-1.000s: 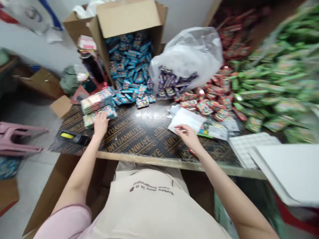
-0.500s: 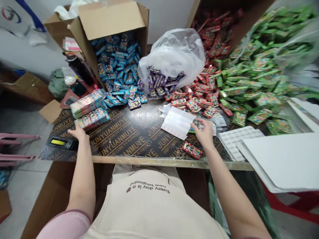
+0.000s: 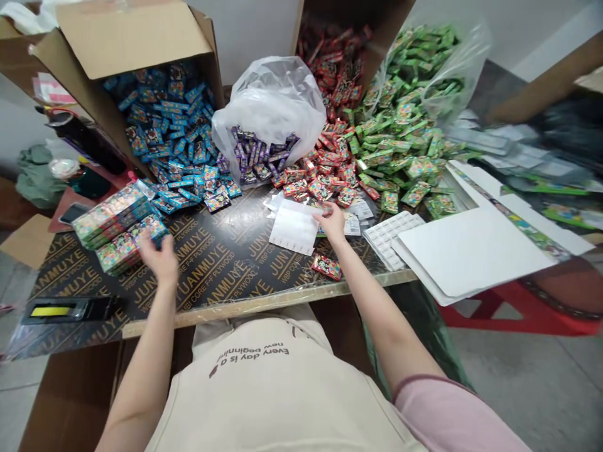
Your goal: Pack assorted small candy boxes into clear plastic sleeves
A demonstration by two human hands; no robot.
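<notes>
My left hand is beside the right end of the front row of stacked small colourful packs, its fingers apart; whether the fingertips touch the packs I cannot tell. My right hand pinches the right edge of a white sheet with small marks along its near edge. Part of a green item peeks out under that hand. Just below it, a red packet lies flat near the table's front edge. Clear plastic and white labels lie behind and to the right of the hand.
Blue packets spill from a cardboard box, purple ones from a clear bag. Red and green packets are heaped farther right. A black tape dispenser sits front left. White boards overhang the right edge above a red stool.
The view has swung to the right. My left hand has moved from the stack's near side to its right end, with fingers spread. My right hand stays at the white sheet.
</notes>
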